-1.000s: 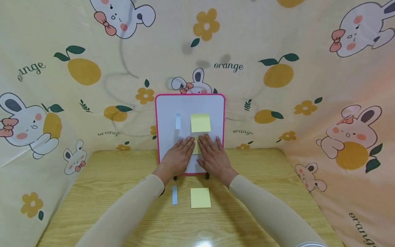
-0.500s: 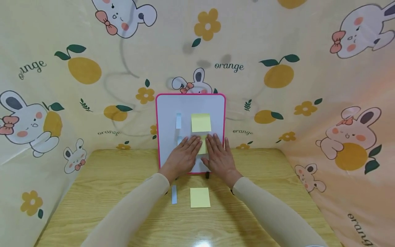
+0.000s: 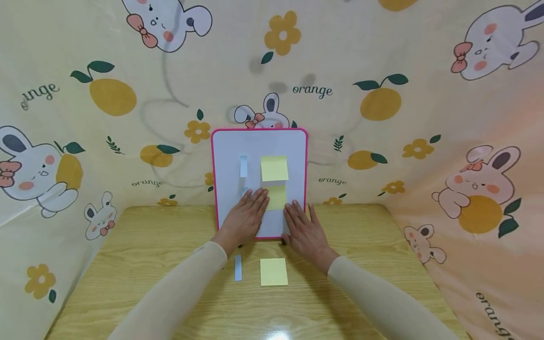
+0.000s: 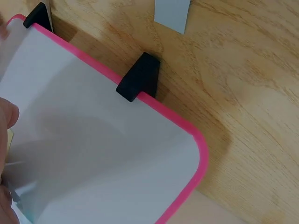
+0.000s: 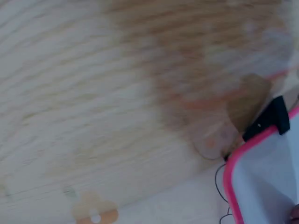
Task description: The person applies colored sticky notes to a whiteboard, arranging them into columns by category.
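Note:
A white board with a pink rim [image 3: 229,146] stands upright on the table. My left hand [image 3: 242,216] lies against it with straight fingers, their tips at the left edge of the lower yellow sticky note [image 3: 278,197]. That hand partly hides a lower blue strip [image 3: 244,190]. Lower down, at the board's right edge, is my right hand [image 3: 308,232], fingers extended and apart from the note. An upper yellow sticky note [image 3: 274,168] and an upper blue strip [image 3: 243,166] are stuck above. In the left wrist view only a bit of the left hand [image 4: 6,116] shows.
In front of the board, a yellow sticky note [image 3: 274,272] and a blue strip [image 3: 238,267] lie on the wooden table [image 3: 382,245]. Black stand feet [image 4: 140,77] hold the board's bottom edge. Behind hangs a patterned cloth [image 3: 331,56].
My right hand has moved down and right off the lower yellow sticky note, uncovering more of it. The left hand stays at the note's left edge.

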`<state>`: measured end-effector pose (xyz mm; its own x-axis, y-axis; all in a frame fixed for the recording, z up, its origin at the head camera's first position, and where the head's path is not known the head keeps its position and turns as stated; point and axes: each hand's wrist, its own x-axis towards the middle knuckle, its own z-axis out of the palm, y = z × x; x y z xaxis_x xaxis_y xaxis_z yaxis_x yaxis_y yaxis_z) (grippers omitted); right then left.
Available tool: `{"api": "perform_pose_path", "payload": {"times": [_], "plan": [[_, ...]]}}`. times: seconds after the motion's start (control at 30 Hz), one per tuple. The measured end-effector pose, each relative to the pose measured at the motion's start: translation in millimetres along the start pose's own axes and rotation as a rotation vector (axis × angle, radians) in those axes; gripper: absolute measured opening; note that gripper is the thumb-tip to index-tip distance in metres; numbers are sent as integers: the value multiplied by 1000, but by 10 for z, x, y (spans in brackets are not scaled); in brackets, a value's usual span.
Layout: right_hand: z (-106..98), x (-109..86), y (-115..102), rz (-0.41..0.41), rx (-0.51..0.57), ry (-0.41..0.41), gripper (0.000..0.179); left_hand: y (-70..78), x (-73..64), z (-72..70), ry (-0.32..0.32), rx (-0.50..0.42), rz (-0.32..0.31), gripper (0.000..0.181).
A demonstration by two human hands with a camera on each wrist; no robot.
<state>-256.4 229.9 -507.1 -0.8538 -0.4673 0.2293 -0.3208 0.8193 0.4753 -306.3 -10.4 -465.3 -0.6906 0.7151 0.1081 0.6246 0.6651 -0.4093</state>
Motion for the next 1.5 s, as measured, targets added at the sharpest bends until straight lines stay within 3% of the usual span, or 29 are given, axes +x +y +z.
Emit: {"api": "perform_pose_path", "payload": {"times": [0.2,0.4,0.6,0.9,1.13,1.2,1.33,1.5], "plan": [[-126,273,37,-2,-3,151,69,-2,22,8,3,-14,0,65],[-175,457,95,-8,-13,62,77,18,30,-4,10,-2,4,65],[-104,325,117,99,22,1,77,51,40,-5,24,15,-18,68],[31,106,-52,16,62,-30,73,249,-71,122,4,21,16,64],[72,54,-100,30,58,-67,73,336,-143,185,9,-2,-10,62],[72,35,-103,45,87,-60,72,365,-169,202,42,-30,-23,60],[54,-42,-97,102,202,-42,70,419,-301,235,107,-95,-57,58],[0,-229,-30,203,351,-27,70,432,-577,240,129,-227,-137,58]]}}
